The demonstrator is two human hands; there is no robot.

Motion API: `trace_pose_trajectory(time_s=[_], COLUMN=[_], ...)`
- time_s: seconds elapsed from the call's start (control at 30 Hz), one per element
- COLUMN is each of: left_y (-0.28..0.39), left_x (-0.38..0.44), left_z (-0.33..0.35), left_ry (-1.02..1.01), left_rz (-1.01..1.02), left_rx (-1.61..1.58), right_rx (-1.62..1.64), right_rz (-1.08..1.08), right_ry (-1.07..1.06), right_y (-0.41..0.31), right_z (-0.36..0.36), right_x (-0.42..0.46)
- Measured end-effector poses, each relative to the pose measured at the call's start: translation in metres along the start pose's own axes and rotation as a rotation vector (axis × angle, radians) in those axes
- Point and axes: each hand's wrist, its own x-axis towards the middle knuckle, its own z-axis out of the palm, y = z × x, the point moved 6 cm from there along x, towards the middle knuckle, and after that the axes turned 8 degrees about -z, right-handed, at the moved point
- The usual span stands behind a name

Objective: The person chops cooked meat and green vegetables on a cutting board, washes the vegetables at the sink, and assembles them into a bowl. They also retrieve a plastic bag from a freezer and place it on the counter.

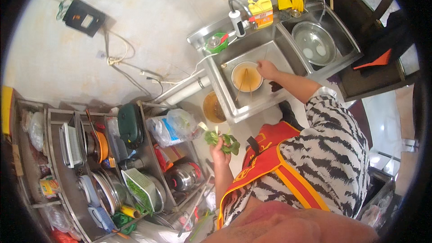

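Note:
My left hand [220,152] is closed around a small bunch of leafy greens [232,144], held to the left of the sink. Pale stem ends stick out past my fingers. My right hand [268,70] grips the right rim of a round bowl [233,82] that sits in the left sink basin [281,57]. Cloudy brownish liquid fills the bowl, and a pair of chopsticks [245,82] leans in it, their ends reaching past the near rim. A dark object [276,87] lies in the basin below my right wrist; its kind is unclear.
A metal basin [297,44] with water and two white pieces stands in the right sink. Behind are a faucet [237,23], a yellow jug [265,10] and yellow gloves [297,0]. A brown bucket [212,108] stands below the sink's left edge. Crowded shelving [153,148] stands left.

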Motion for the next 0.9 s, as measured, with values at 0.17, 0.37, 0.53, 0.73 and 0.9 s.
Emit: trace_pose_trajectory(time_s=[0.17, 0.37, 0.53, 0.73, 0.9], left_y=[-0.067, -0.133, -0.168, -0.188, -0.194], left_x=[0.060, 0.153, 0.196, 0.329, 0.412], left_z=[0.110, 0.224, 0.262, 0.350, 0.384], left_ry=[-0.021, 0.026, 0.015, -0.087, -0.012], left_rz=[-0.033, -0.066, -0.138, -0.204, -0.133], left_rx=[0.059, 0.017, 0.025, 0.059, 0.036], right_rx=[0.214, 0.151, -0.039, 0.560, 1.214], right_rz=[-0.084, -0.224, -0.152, -0.040, 0.443], right_ry=[0.265, 0.315, -0.016, -0.349, -0.358], right_y=[0.056, 0.099, 0.094, 0.132, 0.163], right_z=[-0.079, -0.073, -0.071, -0.100, -0.058], right_x=[0.170, 0.272, 0.289, 0.310, 0.174])
